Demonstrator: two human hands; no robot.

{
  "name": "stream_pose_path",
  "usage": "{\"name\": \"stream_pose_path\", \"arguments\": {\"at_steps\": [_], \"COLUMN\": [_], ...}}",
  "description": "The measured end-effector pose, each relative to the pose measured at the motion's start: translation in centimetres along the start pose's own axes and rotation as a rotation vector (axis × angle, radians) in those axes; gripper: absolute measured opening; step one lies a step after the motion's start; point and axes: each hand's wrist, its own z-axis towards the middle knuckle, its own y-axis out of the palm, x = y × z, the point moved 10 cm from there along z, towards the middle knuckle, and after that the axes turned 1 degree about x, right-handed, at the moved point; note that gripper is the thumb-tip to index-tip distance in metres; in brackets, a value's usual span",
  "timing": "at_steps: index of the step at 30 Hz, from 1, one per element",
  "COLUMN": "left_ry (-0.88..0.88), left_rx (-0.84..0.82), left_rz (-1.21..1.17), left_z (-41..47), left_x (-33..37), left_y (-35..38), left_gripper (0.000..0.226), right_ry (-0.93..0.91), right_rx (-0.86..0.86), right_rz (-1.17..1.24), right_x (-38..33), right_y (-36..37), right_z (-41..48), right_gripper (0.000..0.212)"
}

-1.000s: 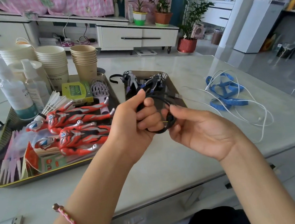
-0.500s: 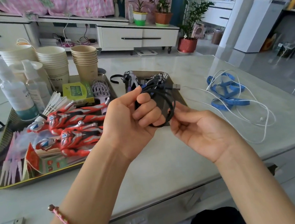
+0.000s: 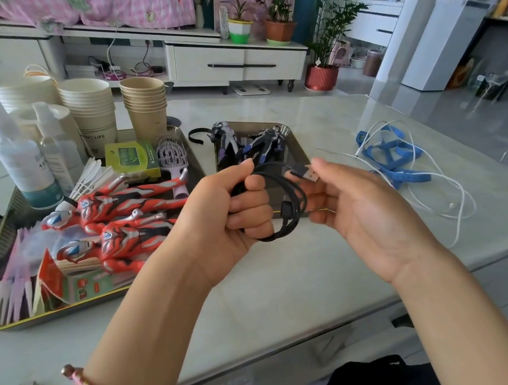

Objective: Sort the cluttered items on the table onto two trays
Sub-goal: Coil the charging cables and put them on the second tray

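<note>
Bright daylight; glare on tabletop (image 3: 316, 108); edges bowed, background perhaps slightly soft.

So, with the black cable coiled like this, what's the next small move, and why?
Probably tuck the silver plug through the loops so the bundle holds. The left hand grips the coiled black USB cable, the right hand pinches the plug just outside the coil, and the small metal tray with dark toy figures lies behind.

Small tray (image 3: 297, 144) near side hidden behind left hand (image 3: 227, 222); black cable (image 3: 296, 215) partly buried in its fist; bottle (image 3: 27, 165) label unreadable
</note>
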Motion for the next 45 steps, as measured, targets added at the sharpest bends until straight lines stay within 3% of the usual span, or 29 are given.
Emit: {"name": "stream_pose_path", "arguments": {"at_steps": [3,7,11,14,20,25,32,34,36,39,45], "left_ry": [0.037,0.036,0.036,0.044,0.075,0.06,0.022,0.013,-0.002,0.021,0.25], "left_rx": [0.055,0.058,0.05,0.046,0.105,0.084,0.074,0.079,0.076,0.095,0.232], "left_rz": [0.105,0.079,0.034,0.048,0.191,0.246,0.134,0.084,0.066,0.137,0.498], "left_z": [0.1,0.1,0.1,0.1,0.4,0.4,0.2,0.3,0.4,0.6,0.1], "left_x": [0.3,0.1,-0.2,-0.4,-0.8,-1.5,-0.8,-0.5,-0.5,-0.3,1.3], "left_y": [-0.7,-0.6,-0.5,-0.3,-0.4,0.4,-0.5,-1.0,-1.1,-1.3,-2.1], "left_gripper": [0.042,0.043,0.043,0.041,0.042,0.038,0.034,0.034,0.033,0.03,0.026], "right_ry": [0.004,0.029,-0.034,-0.086,-0.25,-0.299,0.125,0.158,0.173,0.175,-0.018], "right_rx": [-0.068,-0.165,0.003,0.067,0.042,0.133,-0.184,-0.227,-0.207,-0.156,0.103], "right_rz": [-0.009,-0.039,0.014,0.012,-0.309,-0.581,-0.028,0.1,0.16,0.176,-0.007], "right_x": [0.2,1.1,1.1,0.7,-0.4,-0.3,2.2,2.2,2.4,2.6,1.3], "right_y": [0.5,1.7,1.0,0.2,1.1,0.8,1.9,1.8,1.4,0.8,-1.7], "right_z": [-0.2,-0.5,-0.3,-0.3,-0.4,-0.3,0.0,0.0,0.2,0.4,1.0], "right_gripper": [0.007,0.017,0.01,0.022,0.026,0.011,0.001,0.021,0.029,0.023,0.01]}}
